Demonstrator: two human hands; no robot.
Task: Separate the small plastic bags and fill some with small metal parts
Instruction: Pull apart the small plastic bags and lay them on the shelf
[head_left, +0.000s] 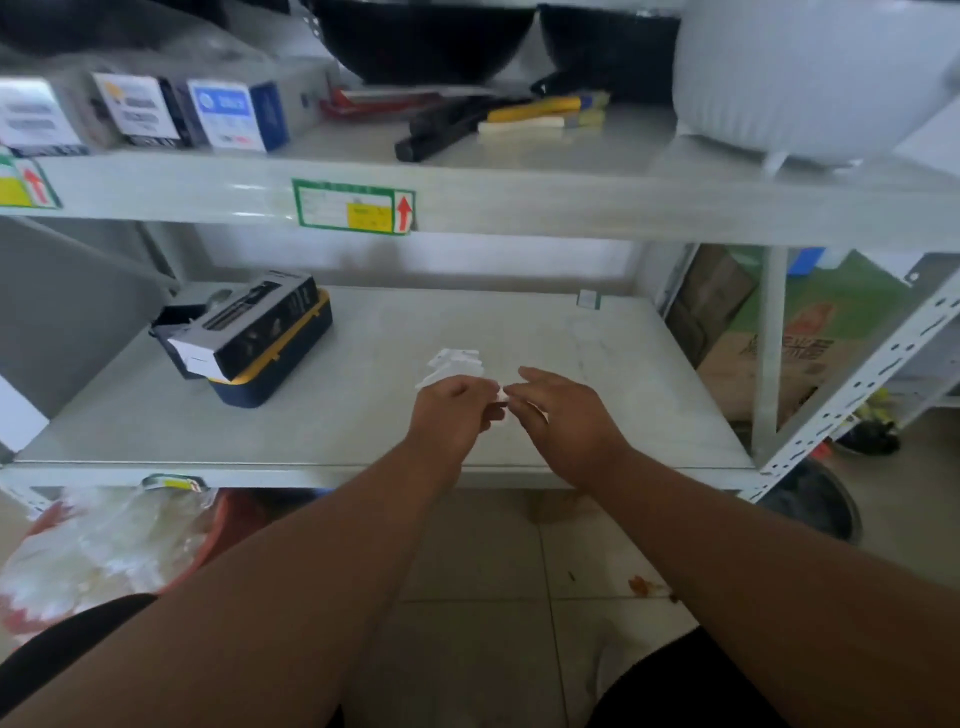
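A fanned stack of small clear plastic bags (453, 365) sticks out above my left hand (451, 408), which grips the stack over the middle of the grey shelf (613, 374). My right hand (563, 410) is just to the right, its fingertips meeting the left hand's at one bag (502, 395) and pinching its edge. The bags are blurred and partly hidden by my fingers. No metal parts are visible.
A blue-and-yellow case with a black box on top (260, 338) sits at the shelf's left. The upper shelf (519, 197) holds small boxes, tools, black bowls and a white tub. A plastic-wrapped bundle (104, 545) lies below left, cardboard boxes (769, 353) to the right.
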